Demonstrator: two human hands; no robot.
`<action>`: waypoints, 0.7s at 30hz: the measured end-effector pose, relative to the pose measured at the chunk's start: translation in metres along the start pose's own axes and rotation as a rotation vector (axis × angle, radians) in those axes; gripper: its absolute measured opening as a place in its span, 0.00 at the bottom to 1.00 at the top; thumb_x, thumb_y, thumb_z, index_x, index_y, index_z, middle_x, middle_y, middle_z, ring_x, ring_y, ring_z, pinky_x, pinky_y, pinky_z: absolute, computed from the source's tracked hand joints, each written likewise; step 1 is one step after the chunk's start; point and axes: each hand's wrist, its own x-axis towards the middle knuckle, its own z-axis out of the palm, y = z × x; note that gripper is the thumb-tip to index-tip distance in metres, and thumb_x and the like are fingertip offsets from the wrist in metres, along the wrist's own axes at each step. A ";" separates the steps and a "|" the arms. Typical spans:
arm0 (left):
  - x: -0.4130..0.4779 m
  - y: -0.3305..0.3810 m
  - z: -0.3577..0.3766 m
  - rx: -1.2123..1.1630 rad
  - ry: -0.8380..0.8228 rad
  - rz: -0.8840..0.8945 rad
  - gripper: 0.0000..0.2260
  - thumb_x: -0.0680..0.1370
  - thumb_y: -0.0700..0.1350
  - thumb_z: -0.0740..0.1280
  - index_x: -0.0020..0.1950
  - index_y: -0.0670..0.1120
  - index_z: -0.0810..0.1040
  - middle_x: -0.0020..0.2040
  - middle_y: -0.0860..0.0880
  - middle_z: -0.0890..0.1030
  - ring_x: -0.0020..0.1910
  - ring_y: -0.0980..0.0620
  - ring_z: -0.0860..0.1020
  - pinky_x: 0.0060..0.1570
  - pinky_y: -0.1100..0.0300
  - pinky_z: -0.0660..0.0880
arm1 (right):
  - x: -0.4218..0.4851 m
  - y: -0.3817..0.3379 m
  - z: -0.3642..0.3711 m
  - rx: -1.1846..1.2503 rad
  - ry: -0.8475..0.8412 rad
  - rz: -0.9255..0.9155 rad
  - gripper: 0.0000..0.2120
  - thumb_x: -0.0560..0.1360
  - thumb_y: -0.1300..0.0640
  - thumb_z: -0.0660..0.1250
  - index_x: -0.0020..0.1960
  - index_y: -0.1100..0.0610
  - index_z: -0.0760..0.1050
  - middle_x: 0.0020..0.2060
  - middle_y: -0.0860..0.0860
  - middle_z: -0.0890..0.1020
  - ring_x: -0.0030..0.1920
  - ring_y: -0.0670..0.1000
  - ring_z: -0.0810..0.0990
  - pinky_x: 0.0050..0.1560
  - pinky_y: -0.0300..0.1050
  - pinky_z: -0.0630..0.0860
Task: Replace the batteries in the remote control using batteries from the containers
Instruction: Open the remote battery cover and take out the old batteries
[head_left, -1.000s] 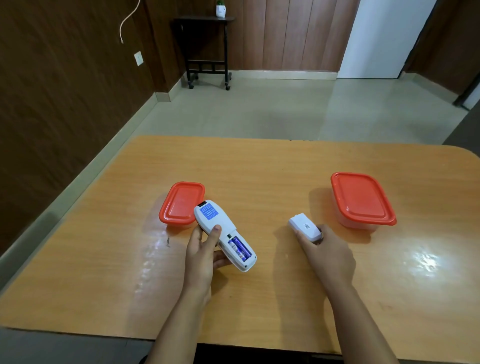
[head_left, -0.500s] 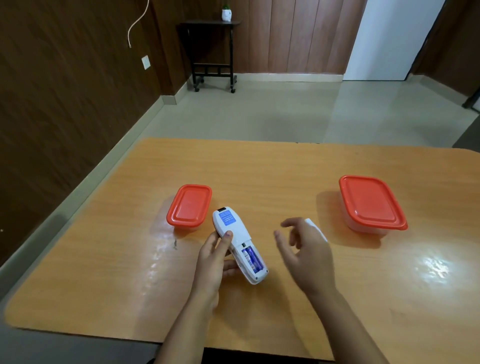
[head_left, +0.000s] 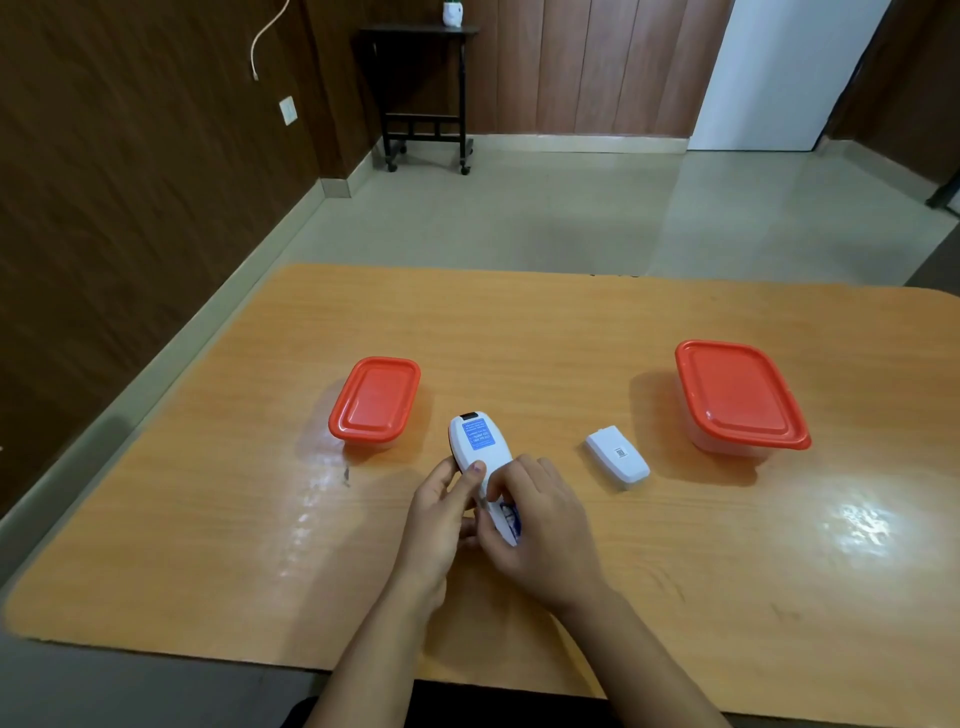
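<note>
The white remote control (head_left: 480, 447) lies back side up with a blue label, held in my left hand (head_left: 439, 519) just above the table. Its battery bay is uncovered, and a blue battery (head_left: 511, 514) shows inside it. My right hand (head_left: 540, 525) rests over the bay, fingertips on the battery end; whether it grips a battery I cannot tell. The white battery cover (head_left: 618, 457) lies on the table to the right. A small container with a red lid (head_left: 376, 402) stands to the left, and a larger red-lidded container (head_left: 740, 397) to the right, both closed.
All of this sits on a wooden table (head_left: 519, 338) whose near edge runs just under my forearms. Beyond it lie a tiled floor, a dark side table (head_left: 423, 93) on castors and brown wall panels.
My right hand let go of the battery cover, left it on the table, and moved left onto the remote's battery bay. The left hand kept hold of the remote.
</note>
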 end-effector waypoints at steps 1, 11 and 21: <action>0.000 -0.001 0.001 0.003 -0.006 -0.002 0.11 0.79 0.47 0.63 0.60 0.51 0.77 0.44 0.47 0.86 0.35 0.50 0.83 0.30 0.63 0.75 | 0.000 0.000 0.000 0.008 0.013 0.009 0.08 0.67 0.57 0.68 0.43 0.54 0.70 0.37 0.48 0.73 0.38 0.48 0.69 0.36 0.38 0.65; 0.004 0.002 -0.004 -0.060 0.083 0.014 0.09 0.79 0.46 0.63 0.58 0.48 0.77 0.41 0.47 0.84 0.32 0.49 0.82 0.29 0.60 0.78 | 0.000 0.005 -0.012 0.084 -0.051 0.042 0.09 0.71 0.46 0.68 0.49 0.48 0.75 0.33 0.43 0.73 0.37 0.43 0.72 0.34 0.40 0.70; 0.006 0.002 -0.010 -0.085 0.160 0.047 0.10 0.80 0.46 0.62 0.61 0.48 0.76 0.45 0.48 0.84 0.35 0.53 0.84 0.28 0.61 0.78 | 0.011 0.044 -0.038 0.153 0.111 0.477 0.11 0.73 0.54 0.70 0.38 0.53 0.68 0.33 0.45 0.76 0.31 0.45 0.73 0.31 0.38 0.66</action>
